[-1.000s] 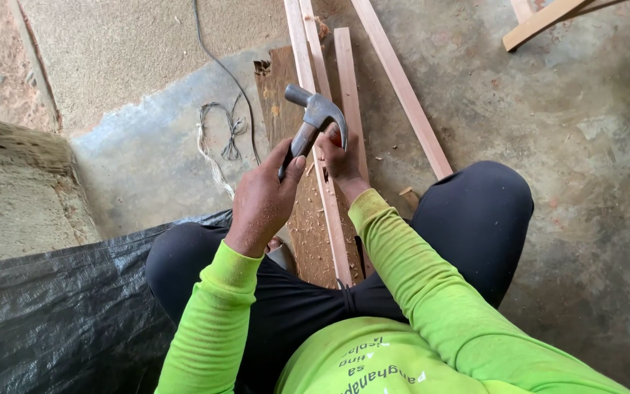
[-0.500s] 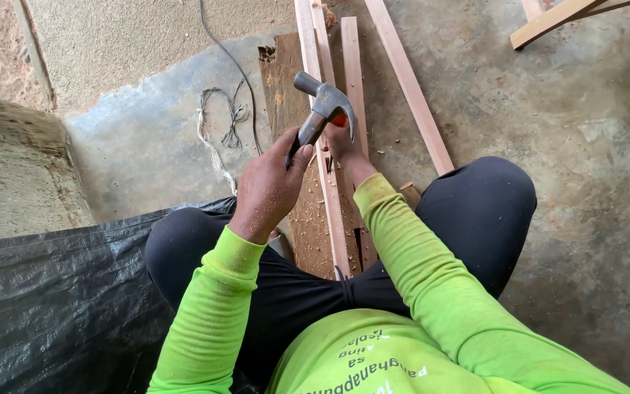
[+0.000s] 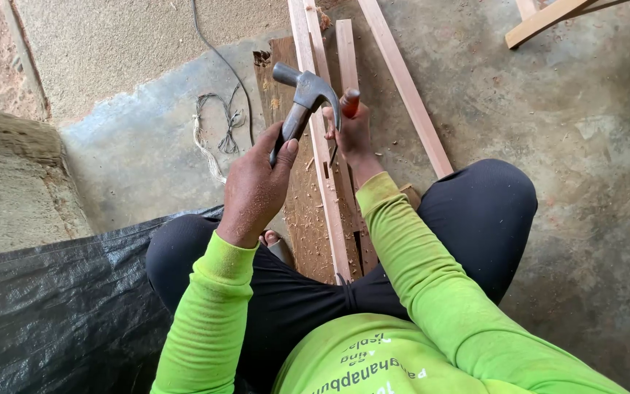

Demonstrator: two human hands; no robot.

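Left hand [image 3: 257, 186] clenched round claw hammer [image 3: 302, 98] handle, head raised at upper centre. Right hand [image 3: 351, 131] grips red-handled chisel [image 3: 348, 102] upright on wood strip [image 3: 322, 146], centre frame, by mortise slot. Advice: keep chisel plumb, strike handle top squarely, short blows, fingers below cap.

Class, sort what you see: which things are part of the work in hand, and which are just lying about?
In use:
left hand
claw hammer
right hand
red-handled chisel
slotted wood strip

Lying about:
loose string
black sheet
spare wood strip
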